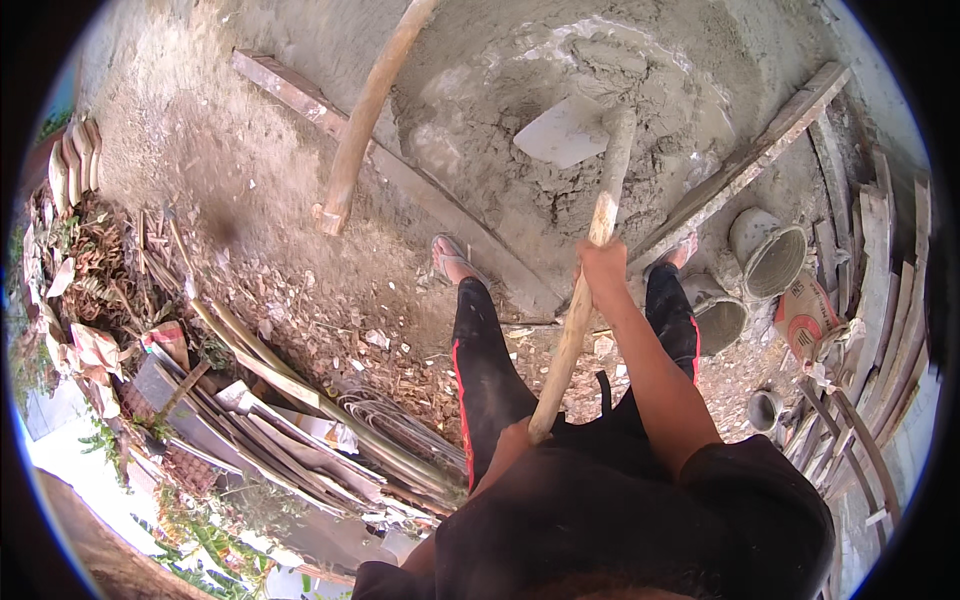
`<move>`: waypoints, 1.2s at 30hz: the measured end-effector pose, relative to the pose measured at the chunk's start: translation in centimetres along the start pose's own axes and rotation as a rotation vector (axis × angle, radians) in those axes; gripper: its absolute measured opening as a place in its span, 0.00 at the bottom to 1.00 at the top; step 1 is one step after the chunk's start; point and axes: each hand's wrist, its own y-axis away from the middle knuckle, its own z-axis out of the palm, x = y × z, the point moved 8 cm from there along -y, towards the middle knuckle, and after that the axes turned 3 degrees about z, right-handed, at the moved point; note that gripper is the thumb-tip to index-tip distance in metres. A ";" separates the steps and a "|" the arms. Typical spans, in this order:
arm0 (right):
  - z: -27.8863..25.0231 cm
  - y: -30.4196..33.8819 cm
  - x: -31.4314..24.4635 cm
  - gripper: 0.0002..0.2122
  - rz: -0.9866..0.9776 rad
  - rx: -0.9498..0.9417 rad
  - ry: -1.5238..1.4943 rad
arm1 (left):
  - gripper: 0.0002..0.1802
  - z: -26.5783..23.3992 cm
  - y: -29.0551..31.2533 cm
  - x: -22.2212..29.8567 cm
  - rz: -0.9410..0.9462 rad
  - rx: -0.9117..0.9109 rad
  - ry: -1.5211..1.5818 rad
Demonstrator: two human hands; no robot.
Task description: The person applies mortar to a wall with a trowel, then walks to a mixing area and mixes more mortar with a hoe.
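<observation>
Both my hands are closed round the pale wooden handle of a hoe (565, 365). Halfway up the handle, my right hand (602, 268) grips it with the arm stretched forward. My left hand (511, 440) is wrapped near the handle's lower end, close to my body, partly hidden by the sleeve and shirt. The hoe's flat, light-grey blade (565, 132) rests on a heap of wet grey mortar (470, 185), which surrounds it. Rough, drier-looking ridges show in the mix around the blade. Two wooden boards, a left one (420, 190) and a right one (745, 165), border the mortar in a V.
Another wooden handle (365, 120) crosses the left board. Grey buckets (768, 252) lie tilted at the right beside a torn paper sack (806, 318) and stacked planks (885, 300). At the left are piled boards (275, 435), bamboo poles and a coiled hose (395, 425). My sandalled feet stand by the boards.
</observation>
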 end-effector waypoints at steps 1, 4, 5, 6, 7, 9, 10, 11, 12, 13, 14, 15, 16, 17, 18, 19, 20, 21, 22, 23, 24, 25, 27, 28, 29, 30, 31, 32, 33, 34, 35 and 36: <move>0.0 -4.3 0.9 0.06 0.033 0.042 0.069 | 0.16 0.0 -4.1 2.0 -0.013 -0.041 -0.024; -0.6 -13.5 -0.4 0.09 0.000 0.068 0.088 | 0.19 -1.0 -10.1 9.1 -0.106 -0.171 0.022; -0.8 -13.7 -2.2 0.09 -0.045 0.075 0.077 | 0.18 -1.2 -11.5 10.1 0.026 -0.154 0.092; -2.4 -15.1 -5.3 0.10 -0.065 0.104 0.077 | 0.17 -0.2 -13.2 10.4 0.051 -0.188 0.084; -5.3 -16.7 -7.5 0.10 -0.066 0.150 0.079 | 0.16 0.6 -14.7 10.9 0.076 -0.216 0.081; -7.7 -20.6 -12.4 0.14 -0.080 0.200 0.148 | 0.16 3.1 -21.4 14.9 0.048 -0.258 0.134; -8.1 -21.5 -14.6 0.13 -0.149 0.241 0.186 | 0.16 3.8 -21.9 16.5 0.040 -0.258 0.259; -7.7 -21.1 -15.8 0.13 -0.204 0.267 0.235 | 0.16 3.8 -22.2 16.1 0.025 -0.264 0.260; -7.5 -20.6 -16.9 0.13 -0.251 0.265 0.279 | 0.16 3.7 -22.6 16.3 0.099 -0.268 0.289; -6.3 -19.5 -18.3 0.13 -0.300 0.252 0.326 | 0.16 3.2 -22.9 16.4 0.170 -0.261 0.322; -5.8 -18.8 -19.9 0.14 -0.369 0.257 0.359 | 0.16 3.0 -23.1 16.4 0.157 -0.270 0.324; -5.0 -18.3 -22.1 0.15 -0.446 0.262 0.391 | 0.16 1.9 -23.5 17.7 0.235 -0.196 0.384; -3.0 -16.8 -24.7 0.14 -0.447 0.238 0.442 | 0.15 0.5 -24.0 18.8 0.311 -0.113 0.447; -0.8 -15.3 -26.2 0.14 -0.446 0.219 0.491 | 0.14 0.4 -24.6 18.8 0.234 -0.132 0.498; 0.9 -15.9 -25.7 0.13 -0.402 0.194 0.612 | 0.14 1.3 -23.7 18.7 0.228 -0.148 0.496; 2.6 -16.7 -24.9 0.11 -0.363 0.162 0.732 | 0.13 2.4 -22.6 18.1 0.147 -0.140 0.629; 4.8 -17.9 -20.6 0.11 -0.277 0.037 0.765 | 0.12 3.4 -21.0 17.5 0.066 -0.124 0.763; 6.3 -18.3 -15.0 0.13 -0.258 -0.012 0.872 | 0.12 5.4 -18.3 15.2 -0.091 -0.127 0.840; 8.1 -16.0 -10.2 0.16 -0.232 -0.059 0.980 | 0.12 7.2 -14.9 12.4 -0.251 -0.120 0.922; 8.8 -13.6 -7.8 0.18 -0.214 0.006 1.009 | 0.12 6.9 -12.2 11.8 -0.307 -0.149 0.986; 9.7 -12.5 -5.0 0.20 -0.170 -0.058 1.087 | 0.13 6.1 -9.9 11.4 -0.366 -0.174 1.053; 9.3 -12.7 -1.2 0.19 -0.071 -0.153 1.093 | 0.13 5.8 -7.1 11.2 -0.390 -0.174 1.043; 8.1 -14.4 1.6 0.18 -0.020 -0.231 1.092 | 0.14 5.3 -5.7 13.1 -0.378 -0.237 0.964; 6.5 -14.2 2.3 0.16 -0.072 -0.154 0.983 | 0.14 4.4 -5.0 14.0 -0.364 -0.236 0.984; 5.1 -12.3 2.9 0.14 -0.113 -0.089 0.884 | 0.14 2.8 -3.4 13.8 -0.343 -0.257 0.880; 3.9 -11.2 3.0 0.14 -0.114 -0.094 0.913 | 0.14 1.4 -2.0 13.2 -0.322 -0.280 0.773; 3.0 -8.0 2.7 0.12 -0.014 -0.156 0.742 | 0.14 0.4 -0.4 11.8 -0.220 -0.314 0.700; 2.5 -5.8 2.2 0.12 0.074 -0.203 0.553 | 0.14 -0.7 1.1 10.4 -0.214 -0.319 0.709; 1.1 -4.2 2.9 0.13 0.090 -0.178 0.434 | 0.15 -2.1 2.6 9.0 -0.144 -0.318 0.573; 0.0 -2.6 4.1 0.15 0.106 -0.157 0.316 | 0.16 -3.6 3.6 7.6 -0.076 -0.311 0.438; -0.1 -1.5 5.5 0.15 0.099 -0.142 0.315 | 0.15 -4.9 3.9 4.9 -0.124 -0.355 0.351; -0.7 -0.3 6.7 0.12 0.038 0.003 0.208 | 0.15 -6.4 3.9 1.6 -0.178 -0.397 0.264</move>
